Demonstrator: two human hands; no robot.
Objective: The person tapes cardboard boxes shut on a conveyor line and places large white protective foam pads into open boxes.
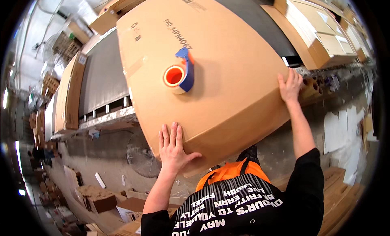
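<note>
A large brown cardboard box (219,114) lies across the conveyor, its near end jutting out over the edge toward me. My left hand (174,150) presses flat on the box's near left corner, fingers stretched and thumb out to the side. At the right edge of the box, my right hand (291,86) rests with its fingers spread over the corner. On top of the box stands a tape dispenser (187,77) with a blue frame and an orange core. Neither hand touches the dispenser.
The dark conveyor belt (103,77) runs left and right under the box. Another carton (70,96) stands on it at left; an open carton with white panels (325,31) sits at right. Below are a floor fan (142,158), cardboard rolls (310,89) and white sheets (340,130).
</note>
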